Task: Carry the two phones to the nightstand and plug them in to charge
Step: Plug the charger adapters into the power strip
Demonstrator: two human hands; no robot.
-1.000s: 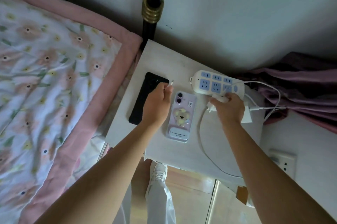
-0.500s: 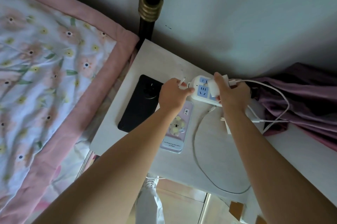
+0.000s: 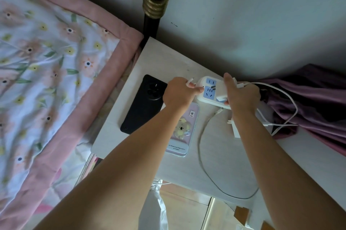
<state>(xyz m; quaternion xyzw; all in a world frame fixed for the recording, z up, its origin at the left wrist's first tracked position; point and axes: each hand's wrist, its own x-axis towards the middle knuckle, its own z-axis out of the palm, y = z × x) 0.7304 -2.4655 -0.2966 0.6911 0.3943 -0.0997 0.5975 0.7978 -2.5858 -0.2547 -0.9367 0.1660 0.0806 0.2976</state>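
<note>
Lilac phone point(image 3: 182, 132) half hidden under left forearm point(image 3: 131, 154).

The scene is dim, with soft, cool daylight and no hard glare. The wall point(image 3: 252, 14) looks bluish-grey, mottled with broad shadow that deepens toward the upper corners. The table point(image 3: 168, 61) is lit evenly; the arms cast only faint shadows on it. The floor point(image 3: 185, 203) at the bottom is the brightest patch, with a shiny reflecting strip. Wide-angle distortion bends the bedpost point(image 3: 156, 1) and stretches the forearms at the lower edge. The bed point(image 3: 46, 79) looks slightly soft.
</note>
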